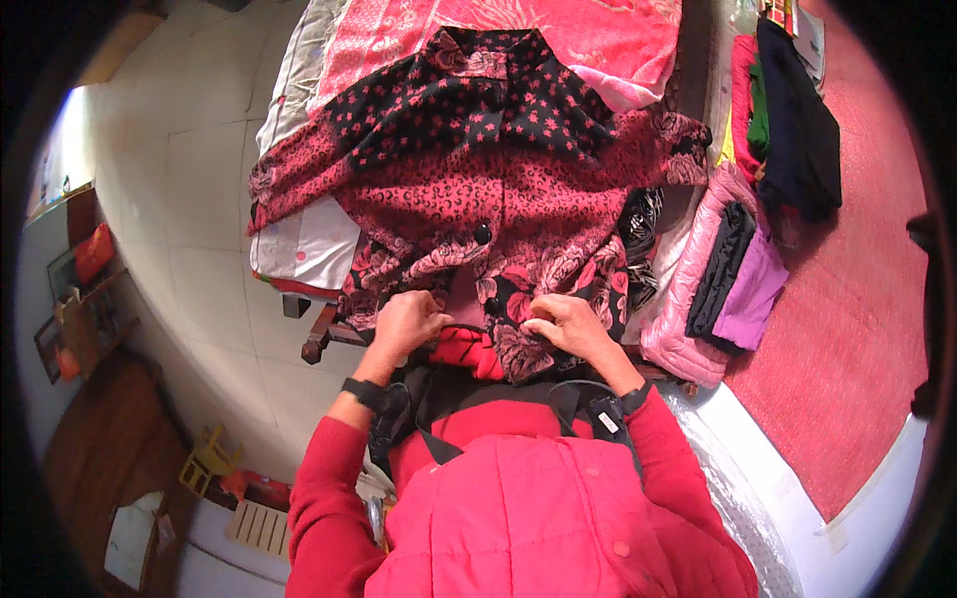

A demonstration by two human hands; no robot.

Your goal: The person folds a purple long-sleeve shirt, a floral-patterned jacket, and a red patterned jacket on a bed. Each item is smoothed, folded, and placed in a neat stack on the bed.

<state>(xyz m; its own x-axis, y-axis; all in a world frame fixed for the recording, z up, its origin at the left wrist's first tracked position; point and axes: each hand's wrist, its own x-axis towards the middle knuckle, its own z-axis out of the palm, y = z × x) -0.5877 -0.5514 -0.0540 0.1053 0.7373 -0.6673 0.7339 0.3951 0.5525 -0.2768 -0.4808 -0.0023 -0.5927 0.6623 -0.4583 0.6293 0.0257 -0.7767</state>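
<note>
A pink-and-black patterned jacket [493,187] is spread before me, collar away from me and both sleeves out to the sides. Black buttons run along its front edge. My left hand [411,318] pinches the lower hem of its left-side front panel. On the other front panel, my right hand [564,321] grips the cloth near the hem, with a black button [493,306] beside it. The two panels part at the bottom, and red cloth with black marks [467,350] shows between them. A pink patterned cloth [598,37] lies beneath the collar end.
Folded clothes stand along the right: a pink quilted garment [677,314], a black folded garment [721,269], a purple cloth [755,291] and a dark garment [800,119]. A dark wooden frame end [318,340] juts out at left. A yellow stool [209,460] stands on the tiled floor [202,261].
</note>
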